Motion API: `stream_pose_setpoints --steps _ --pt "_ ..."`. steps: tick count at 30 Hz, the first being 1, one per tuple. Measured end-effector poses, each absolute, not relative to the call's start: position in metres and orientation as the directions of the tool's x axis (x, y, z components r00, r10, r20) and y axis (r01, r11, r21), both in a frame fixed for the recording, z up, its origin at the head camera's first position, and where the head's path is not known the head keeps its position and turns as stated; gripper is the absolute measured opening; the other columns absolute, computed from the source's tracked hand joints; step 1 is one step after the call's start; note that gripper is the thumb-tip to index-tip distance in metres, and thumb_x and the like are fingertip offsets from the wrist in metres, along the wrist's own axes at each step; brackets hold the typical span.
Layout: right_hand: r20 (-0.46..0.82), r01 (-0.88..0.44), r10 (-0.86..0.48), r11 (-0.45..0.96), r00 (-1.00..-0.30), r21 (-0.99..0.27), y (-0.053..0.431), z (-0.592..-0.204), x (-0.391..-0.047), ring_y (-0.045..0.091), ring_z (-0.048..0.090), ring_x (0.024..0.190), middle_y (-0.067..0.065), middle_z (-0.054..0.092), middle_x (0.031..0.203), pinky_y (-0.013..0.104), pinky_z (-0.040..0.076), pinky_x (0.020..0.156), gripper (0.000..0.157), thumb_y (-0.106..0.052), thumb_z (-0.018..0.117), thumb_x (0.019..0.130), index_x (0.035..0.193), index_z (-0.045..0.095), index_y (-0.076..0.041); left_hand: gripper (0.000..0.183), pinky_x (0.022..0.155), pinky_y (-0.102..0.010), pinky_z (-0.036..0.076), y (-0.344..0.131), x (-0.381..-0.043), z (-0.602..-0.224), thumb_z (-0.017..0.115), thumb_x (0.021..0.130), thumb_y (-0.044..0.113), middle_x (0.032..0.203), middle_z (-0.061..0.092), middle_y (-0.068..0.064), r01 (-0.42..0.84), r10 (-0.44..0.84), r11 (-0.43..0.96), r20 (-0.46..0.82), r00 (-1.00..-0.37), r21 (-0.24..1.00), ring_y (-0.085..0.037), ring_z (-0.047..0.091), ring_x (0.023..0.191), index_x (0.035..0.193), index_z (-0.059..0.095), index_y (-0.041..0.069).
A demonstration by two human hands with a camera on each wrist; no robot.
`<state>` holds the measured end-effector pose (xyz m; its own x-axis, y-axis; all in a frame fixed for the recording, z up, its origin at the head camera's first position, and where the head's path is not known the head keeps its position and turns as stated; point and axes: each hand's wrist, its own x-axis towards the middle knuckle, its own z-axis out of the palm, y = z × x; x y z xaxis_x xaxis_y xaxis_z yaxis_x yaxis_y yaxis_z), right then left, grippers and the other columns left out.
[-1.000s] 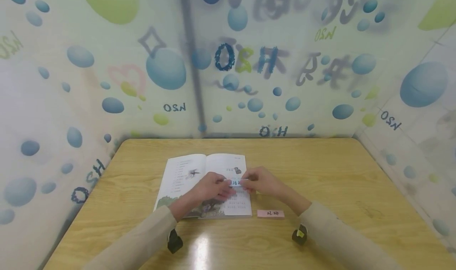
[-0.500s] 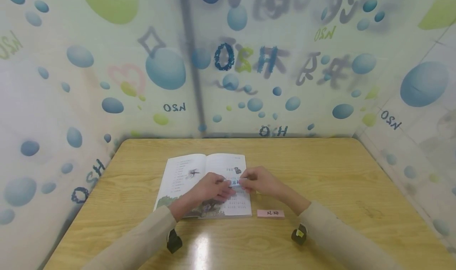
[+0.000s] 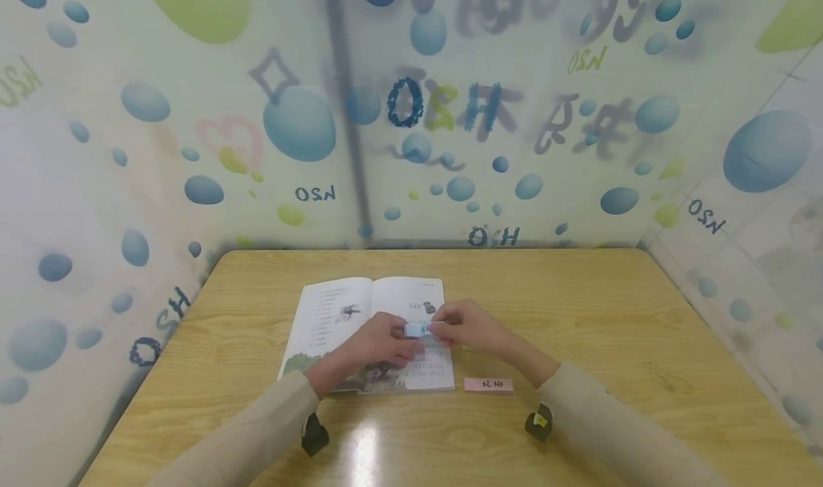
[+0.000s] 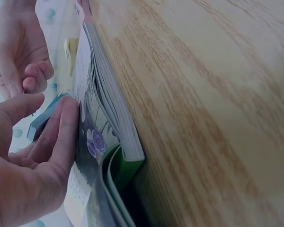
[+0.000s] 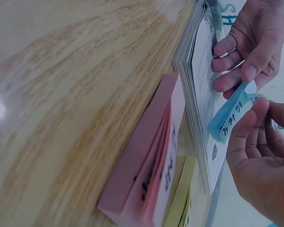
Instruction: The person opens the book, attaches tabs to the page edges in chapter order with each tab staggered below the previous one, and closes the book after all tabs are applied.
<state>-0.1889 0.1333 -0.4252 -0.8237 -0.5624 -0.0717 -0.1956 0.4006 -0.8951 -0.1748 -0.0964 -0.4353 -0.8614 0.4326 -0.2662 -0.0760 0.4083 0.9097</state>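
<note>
Above the right page of an open book (image 3: 401, 294) both hands hold a small pad of blue sticky notes (image 3: 414, 330) with dark handwriting. My left hand (image 3: 382, 340) grips the pad's left end, thumb above and fingers beneath, as the right wrist view shows the thumb on the blue pad (image 5: 227, 116). Opposite, my right hand (image 3: 472, 326) pinches the written note at the pad's right end between thumb and fingertips. Its sheets fan slightly apart in the left wrist view, where the pad (image 4: 47, 116) is partly hidden by the left fingers.
A pink sticky note pad (image 3: 489, 385) with handwriting lies right of the book, near its lower corner. Beside it is a yellow sticky note pad (image 5: 180, 191), mostly hidden by the right hand in the head view. The wooden table (image 3: 579, 294) meets a patterned wall (image 3: 546, 158).
A plain light-blue face now shows beside my left thumb, and the visible writing sits nearer the right fingers. My right hand has shifted very slightly left; the book and pink pad have stayed put.
</note>
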Motion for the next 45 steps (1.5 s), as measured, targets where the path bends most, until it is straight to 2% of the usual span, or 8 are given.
stream_pose_setpoints --steps 6,11,18,21,28,32,45 --pt "-0.065 -0.200 -0.570 0.391 -0.819 -0.899 0.131 -0.424 -0.189 0.018 0.063 0.075 0.004 0.067 0.085 0.038 0.056 0.070 0.013 -0.014 0.065 0.101 0.102 0.073 -0.005 0.019 0.071 -0.032 0.061 -0.096 -0.173 -0.433 0.076 0.092 0.015 0.083 0.073 -0.010 -0.050 0.423 0.416 -0.242 -0.873 0.908 -0.022 0.073 0.077 0.087 0.067 0.000" --pt "-0.053 -0.206 -0.579 0.372 -0.813 -0.905 0.129 -0.426 -0.191 0.018 0.062 0.076 0.004 0.067 0.087 0.042 0.057 0.072 0.013 -0.017 0.066 0.101 0.101 0.073 -0.006 0.028 0.066 -0.031 0.060 -0.093 -0.170 -0.434 0.077 0.091 0.020 0.076 0.071 -0.007 -0.030 0.368 0.477 -0.230 -0.901 0.879 -0.020 0.071 0.071 0.077 0.059 0.004" --pt "-0.035 -0.228 -0.599 0.357 -0.800 -0.906 0.126 -0.423 -0.191 0.018 0.062 0.076 0.004 0.067 0.087 0.033 0.056 0.070 0.012 -0.016 0.066 0.101 0.100 0.073 -0.006 0.041 0.061 -0.031 0.060 -0.088 -0.167 -0.436 0.076 0.092 0.020 0.066 0.067 -0.007 -0.001 0.323 0.516 -0.196 -0.926 0.857 -0.019 0.071 0.065 0.068 0.045 0.010" --pt "-0.029 -0.233 -0.607 0.348 -0.794 -0.908 0.126 -0.420 -0.189 0.017 0.063 0.076 0.004 0.067 0.086 0.030 0.055 0.070 0.013 -0.016 0.065 0.102 0.099 0.073 -0.007 0.042 0.061 -0.031 0.060 -0.088 -0.168 -0.437 0.075 0.093 0.019 0.065 0.066 -0.008 -0.005 0.320 0.509 -0.194 -0.927 0.861 -0.019 0.071 0.065 0.068 0.043 0.010" --pt "-0.011 -0.247 -0.621 0.328 -0.784 -0.912 0.125 -0.418 -0.188 0.017 0.062 0.075 0.004 0.068 0.085 0.040 0.056 0.071 0.014 -0.016 0.063 0.103 0.100 0.073 -0.006 0.034 0.063 -0.032 0.061 -0.089 -0.170 -0.440 0.073 0.095 0.017 0.074 0.071 -0.006 -0.017 0.327 0.489 -0.202 -0.923 0.872 -0.019 0.072 0.068 0.072 0.050 0.007" --pt "-0.012 -0.246 -0.620 0.329 -0.785 -0.912 0.124 -0.416 -0.187 0.016 0.062 0.074 0.004 0.068 0.084 0.042 0.056 0.070 0.014 -0.014 0.063 0.103 0.100 0.073 -0.005 0.034 0.063 -0.032 0.061 -0.088 -0.169 -0.439 0.072 0.095 0.017 0.075 0.072 -0.005 -0.018 0.329 0.486 -0.202 -0.922 0.874 -0.020 0.072 0.069 0.072 0.050 0.007" --pt "-0.002 -0.248 -0.629 0.308 -0.777 -0.918 0.122 -0.415 -0.190 0.017 0.063 0.074 0.004 0.068 0.085 0.030 0.057 0.069 0.015 -0.010 0.063 0.102 0.103 0.072 0.002 0.033 0.063 -0.032 0.061 -0.088 -0.169 -0.435 0.070 0.097 0.014 0.077 0.071 -0.006 -0.028 0.323 0.499 -0.216 -0.921 0.866 -0.020 0.072 0.069 0.073 0.048 0.007"
